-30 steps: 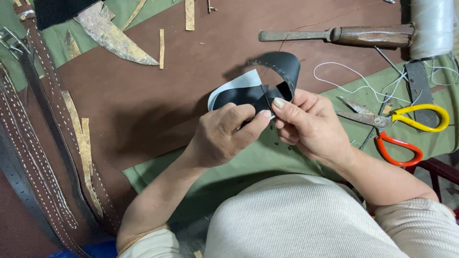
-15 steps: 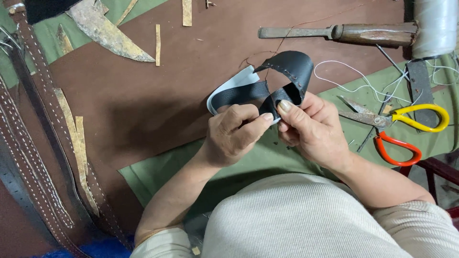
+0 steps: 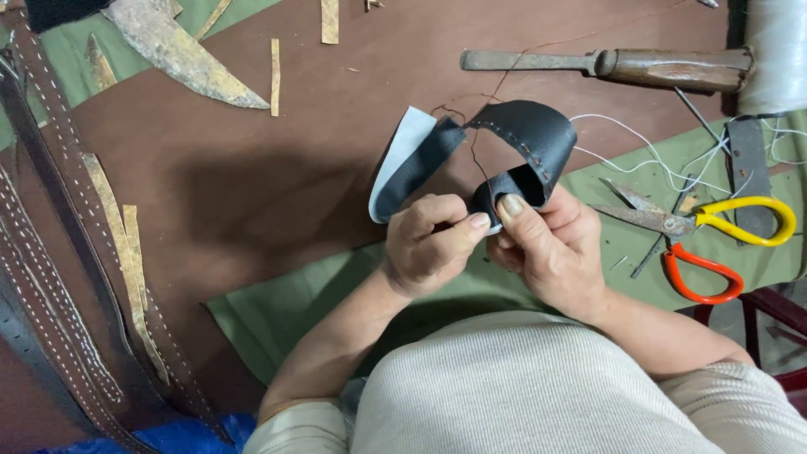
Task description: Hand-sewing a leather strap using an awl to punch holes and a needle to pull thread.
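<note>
Both hands pinch a curled black leather strap with a pale underside and a row of stitch holes along one edge. My left hand grips the lower fold with thumb and fingers. My right hand presses its thumb on the folded end right beside it. A thin dark thread hangs across the loop of the strap.
Scissors with one yellow and one orange handle lie to the right on green cloth. A wooden-handled tool lies at the top right beside white cord. Stitched brown belts and leather scraps lie on the left.
The strap has turned and opened out, so its stitched black side now arches up between my hands. Both hands kept their pinch on the fold.
</note>
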